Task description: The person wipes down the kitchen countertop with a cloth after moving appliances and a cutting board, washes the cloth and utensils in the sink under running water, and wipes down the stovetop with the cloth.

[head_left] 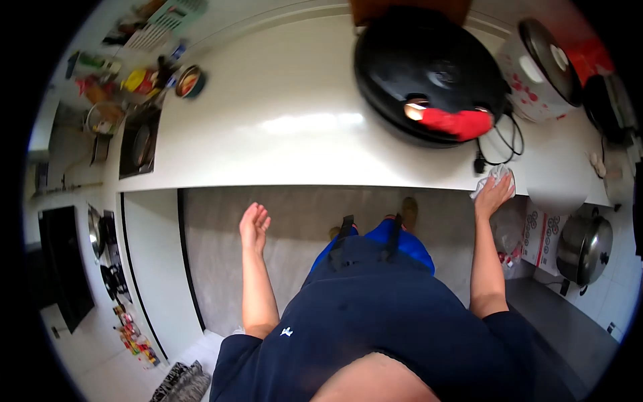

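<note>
My right hand (494, 196) presses a crumpled white cloth (481, 185) at the front edge of the white counter (281, 151), its fingers bent over it. A black plug with its cord (479, 164) lies just beyond the cloth. Behind that sits a round black electric griddle (429, 63), lid down, with red material wrapped around its handle (455, 123). My left hand (254, 228) hangs in the air in front of the counter, over the floor. Its fingers are loosely bent and hold nothing.
A white flowered pot (536, 84) with a dark lid stands right of the griddle. At the left are a sink (139, 144) and a small bowl (191, 82). Below the right end, a steel pot (584, 248) stands beside a printed carton (541, 238).
</note>
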### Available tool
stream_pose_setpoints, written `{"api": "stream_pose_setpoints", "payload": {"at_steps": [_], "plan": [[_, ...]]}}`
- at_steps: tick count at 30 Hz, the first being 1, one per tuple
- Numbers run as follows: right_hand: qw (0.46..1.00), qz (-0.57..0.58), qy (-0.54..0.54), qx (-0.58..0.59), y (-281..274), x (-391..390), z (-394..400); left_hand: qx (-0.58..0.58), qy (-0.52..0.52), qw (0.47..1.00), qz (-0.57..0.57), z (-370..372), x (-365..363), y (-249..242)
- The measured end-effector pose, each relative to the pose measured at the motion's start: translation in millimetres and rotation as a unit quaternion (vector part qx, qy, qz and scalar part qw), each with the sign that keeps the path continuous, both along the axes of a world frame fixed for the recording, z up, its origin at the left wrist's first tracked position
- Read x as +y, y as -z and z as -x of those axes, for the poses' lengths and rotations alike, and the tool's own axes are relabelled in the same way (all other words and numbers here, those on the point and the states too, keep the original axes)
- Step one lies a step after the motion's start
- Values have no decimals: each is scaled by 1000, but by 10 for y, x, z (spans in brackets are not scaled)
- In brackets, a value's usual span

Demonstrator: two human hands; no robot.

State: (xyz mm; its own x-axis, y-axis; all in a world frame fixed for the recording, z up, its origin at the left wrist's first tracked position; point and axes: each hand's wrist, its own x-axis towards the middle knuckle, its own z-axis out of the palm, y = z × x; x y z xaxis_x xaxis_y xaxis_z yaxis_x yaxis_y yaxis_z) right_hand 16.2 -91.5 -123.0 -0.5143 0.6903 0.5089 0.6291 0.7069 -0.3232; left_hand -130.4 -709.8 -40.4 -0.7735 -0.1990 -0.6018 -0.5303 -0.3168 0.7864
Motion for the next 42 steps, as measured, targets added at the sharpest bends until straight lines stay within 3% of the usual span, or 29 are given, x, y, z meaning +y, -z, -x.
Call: {"api": "stream_pose_setpoints", "payload": {"at_steps": [2, 3, 4, 7, 8, 9, 12, 14, 15, 17, 18, 19, 21, 23, 27, 32, 38, 42], "plan": [[999, -35, 5, 10, 107, -451, 183, -26, 6, 1000, -5, -286, -497, 128], [996, 72, 28, 50, -268, -958, 380, -34, 4, 999, -3, -441, -733, 157], [996, 27, 14, 80, -148, -1241, 493, -44, 5, 999, -4, -589, -961, 182], [1000, 2, 5, 28, -224, -2141, 908, -69, -10, 997, 14, -1042, -1582, 214], [996, 76, 35, 8, -302, -2414, 1052, -78, -8, 997, 18, -1202, -1791, 256], [997, 72, 36, 5, -355, -2686, 1159, -86, -14, 996, 18, -1356, -1982, 294], [992, 78, -35, -94, -473, -3280, 1428, -138, -53, 989, 26, -1716, -2414, 419], [987, -2, -114, -112, -465, -3708, 1628, -167, -65, 983, 24, -1811, -2588, 509], [985, 27, -124, -120, -535, -3850, 1685, -179, -87, 980, 29, -1849, -2682, 502], [967, 97, -195, -130, -709, -4430, 1995, -163, -71, 984, 0, -1867, -2900, 567], [954, 62, -230, -182, -812, -4666, 2062, -149, -81, 985, -8, -1863, -3020, 570], [954, 40, -267, -129, -616, -4856, 2136, -130, -82, 988, -16, -1851, -3118, 583], [935, 83, -303, -163, -788, -5256, 2324, -103, -92, 990, -19, -1652, -3143, 603], [922, -1, -344, -176, -542, -5554, 2561, -97, -106, 990, -14, -1342, -3162, 521], [886, -10, -429, -178, -728, -6204, 2863, -68, -101, 992, -14, -783, -3316, 426], [841, -1, -516, -164, -738, -7495, 3546, -105, -103, 989, 16, -139, -4191, 497], [771, -4, -620, -147, -824, -9053, 4380, -191, -213, 958, 38, -480, -5114, 652], [722, -24, -679, -133, -790, -10037, 4863, -233, -287, 929, -30, -1403, -5486, 1334]]}}
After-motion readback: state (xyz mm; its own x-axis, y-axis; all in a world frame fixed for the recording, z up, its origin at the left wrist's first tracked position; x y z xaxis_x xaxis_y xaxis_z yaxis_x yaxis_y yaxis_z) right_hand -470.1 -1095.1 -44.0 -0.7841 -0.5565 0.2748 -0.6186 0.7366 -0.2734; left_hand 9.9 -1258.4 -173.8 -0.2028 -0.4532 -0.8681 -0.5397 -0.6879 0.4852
